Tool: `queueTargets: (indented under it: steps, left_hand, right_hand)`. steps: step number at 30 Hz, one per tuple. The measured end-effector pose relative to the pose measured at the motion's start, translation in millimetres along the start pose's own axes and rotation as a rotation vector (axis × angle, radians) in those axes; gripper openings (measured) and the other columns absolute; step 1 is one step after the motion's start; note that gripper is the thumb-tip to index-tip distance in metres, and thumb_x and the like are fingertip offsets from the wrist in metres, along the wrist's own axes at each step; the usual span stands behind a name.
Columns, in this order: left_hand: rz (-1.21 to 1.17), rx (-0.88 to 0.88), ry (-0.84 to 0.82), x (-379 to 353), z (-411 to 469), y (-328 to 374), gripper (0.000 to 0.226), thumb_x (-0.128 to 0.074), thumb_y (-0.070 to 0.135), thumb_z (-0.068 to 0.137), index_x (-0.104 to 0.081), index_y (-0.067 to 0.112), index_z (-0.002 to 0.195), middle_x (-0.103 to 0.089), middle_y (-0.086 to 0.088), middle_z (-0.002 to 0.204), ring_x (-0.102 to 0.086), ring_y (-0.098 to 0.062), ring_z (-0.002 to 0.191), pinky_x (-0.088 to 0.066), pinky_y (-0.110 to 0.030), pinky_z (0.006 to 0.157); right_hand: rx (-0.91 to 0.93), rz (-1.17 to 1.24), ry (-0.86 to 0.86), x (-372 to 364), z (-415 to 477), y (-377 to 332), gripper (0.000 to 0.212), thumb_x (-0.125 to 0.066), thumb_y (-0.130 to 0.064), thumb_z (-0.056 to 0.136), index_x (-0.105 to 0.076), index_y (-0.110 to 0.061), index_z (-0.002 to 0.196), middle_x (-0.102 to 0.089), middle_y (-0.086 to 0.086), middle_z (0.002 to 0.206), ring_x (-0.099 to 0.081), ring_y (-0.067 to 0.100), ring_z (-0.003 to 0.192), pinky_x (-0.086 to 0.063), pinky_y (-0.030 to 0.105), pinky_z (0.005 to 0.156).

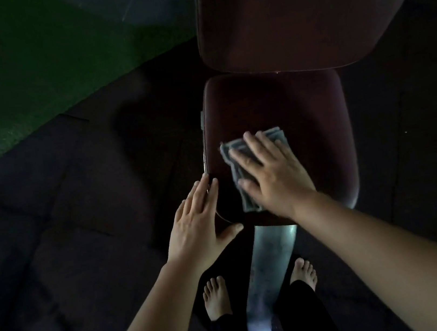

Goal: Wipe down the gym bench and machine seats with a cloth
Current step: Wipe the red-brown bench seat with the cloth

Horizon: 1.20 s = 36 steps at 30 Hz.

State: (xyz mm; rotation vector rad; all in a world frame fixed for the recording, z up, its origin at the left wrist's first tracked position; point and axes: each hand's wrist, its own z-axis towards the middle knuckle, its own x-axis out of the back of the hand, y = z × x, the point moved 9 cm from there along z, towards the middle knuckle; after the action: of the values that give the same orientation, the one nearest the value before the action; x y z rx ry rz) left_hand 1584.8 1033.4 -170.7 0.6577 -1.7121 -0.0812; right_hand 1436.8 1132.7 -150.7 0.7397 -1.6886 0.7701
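Note:
A dark maroon padded seat [301,102] lies below me, with the larger back pad [302,11] of the same bench beyond it. A folded grey cloth [233,151] rests on the seat's near left part. My right hand [272,174] lies flat on the cloth with fingers spread, pressing it onto the pad. My left hand [200,222] rests flat on the seat's left front corner, fingers apart, holding nothing.
A grey metal frame rail [270,256] runs from under the seat toward me, between my bare feet [217,296]. Dark rubber floor tiles [77,214] surround the bench. Green turf [13,68] covers the floor at the upper left.

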Motion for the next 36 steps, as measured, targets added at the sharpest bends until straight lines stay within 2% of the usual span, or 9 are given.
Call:
queueTargets:
  steps: [5, 9, 12, 17, 20, 24, 27, 33, 36]
  left_hand:
    - [0.043, -0.055, 0.009, 2.9, 9.2, 15.6, 0.100, -0.047, 0.073, 0.092, 0.006, 0.030, 0.166, 0.022, 0.015, 0.171, 0.020, -0.007, 0.157, -0.006, -0.043, 0.131]
    - [0.039, -0.065, 0.000, 3.2, 10.7, 19.5, 0.099, -0.048, 0.070, 0.089, -0.002, 0.029, 0.167, 0.017, 0.014, 0.172, 0.015, -0.010, 0.159, -0.013, -0.046, 0.130]
    - [0.048, -0.057, -0.019, 4.1, 11.5, 20.0, 0.099, -0.048, 0.070, 0.089, -0.002, 0.030, 0.167, 0.017, 0.015, 0.172, 0.015, -0.009, 0.159, -0.013, -0.046, 0.130]
    - [0.069, -0.062, -0.037, 3.1, 10.4, 20.5, 0.098, -0.048, 0.069, 0.094, 0.004, 0.029, 0.166, 0.023, 0.016, 0.170, 0.019, -0.008, 0.158, -0.010, -0.044, 0.131]
    - [0.075, -0.061, -0.037, 3.9, 10.5, 20.3, 0.096, -0.045, 0.072, 0.095, 0.004, 0.029, 0.166, 0.022, 0.016, 0.171, 0.019, -0.007, 0.157, -0.007, -0.041, 0.131]
    - [0.100, -0.043, -0.048, 6.3, 13.3, 19.3, 0.096, -0.041, 0.075, 0.095, 0.005, 0.030, 0.166, 0.023, 0.016, 0.170, 0.020, -0.006, 0.157, -0.008, -0.041, 0.131]
    - [0.101, -0.050, -0.049, 6.8, 14.2, 19.7, 0.095, -0.040, 0.076, 0.094, 0.001, 0.029, 0.166, 0.018, 0.014, 0.172, 0.015, -0.008, 0.158, -0.011, -0.042, 0.131]
    - [0.107, -0.067, -0.052, 7.9, 14.4, 19.6, 0.095, -0.038, 0.076, 0.095, 0.005, 0.029, 0.166, 0.020, 0.016, 0.171, 0.015, -0.006, 0.158, -0.010, -0.039, 0.131]
    - [0.114, -0.063, -0.047, 7.1, 14.8, 19.4, 0.096, -0.038, 0.076, 0.095, 0.006, 0.029, 0.166, 0.021, 0.016, 0.171, 0.016, -0.006, 0.158, -0.010, -0.038, 0.130]
  right_hand:
    - [-0.228, 0.018, 0.032, 8.9, 19.7, 29.4, 0.068, -0.028, -0.057, 0.105, -0.006, -0.035, 0.165, 0.007, 0.007, 0.174, 0.007, 0.027, 0.160, -0.004, 0.048, 0.129]
    - [-0.063, -0.016, 0.029, -6.6, -40.6, -7.5, 0.067, -0.031, -0.055, 0.105, -0.014, -0.031, 0.165, 0.001, 0.009, 0.174, 0.003, 0.028, 0.160, -0.010, 0.050, 0.129]
    - [0.009, 0.019, 0.007, -11.0, -64.0, 13.5, 0.067, -0.033, -0.057, 0.104, -0.019, -0.032, 0.164, -0.006, 0.004, 0.174, -0.002, 0.024, 0.160, -0.016, 0.050, 0.128]
    - [-0.306, 0.050, 0.045, 12.0, -18.4, 100.2, 0.066, -0.026, -0.058, 0.106, -0.010, -0.034, 0.165, 0.003, 0.004, 0.174, 0.003, 0.026, 0.160, -0.003, 0.046, 0.129]
    - [-0.394, 0.063, 0.060, 11.7, -15.7, 94.6, 0.066, -0.026, -0.056, 0.107, -0.005, -0.032, 0.165, 0.007, 0.008, 0.173, 0.004, 0.028, 0.160, -0.001, 0.046, 0.128]
    - [-0.129, 0.035, 0.005, -4.8, -62.4, 36.5, 0.067, -0.031, -0.054, 0.106, -0.009, -0.031, 0.165, 0.007, 0.007, 0.173, 0.009, 0.026, 0.160, -0.005, 0.049, 0.129]
    - [0.011, 0.032, -0.019, -5.3, -62.5, 51.3, 0.070, -0.034, -0.059, 0.102, -0.017, -0.033, 0.165, -0.001, 0.004, 0.174, 0.003, 0.024, 0.160, -0.013, 0.051, 0.128]
    - [-0.368, 0.063, 0.070, 33.6, 35.8, 139.7, 0.070, -0.027, -0.060, 0.104, -0.011, -0.030, 0.165, 0.001, 0.007, 0.174, 0.003, 0.027, 0.160, -0.005, 0.048, 0.129]
    - [-0.475, 0.104, 0.074, 37.1, 53.6, 136.0, 0.070, -0.028, -0.057, 0.104, -0.011, -0.027, 0.165, 0.001, 0.011, 0.173, 0.001, 0.031, 0.159, -0.004, 0.050, 0.129]
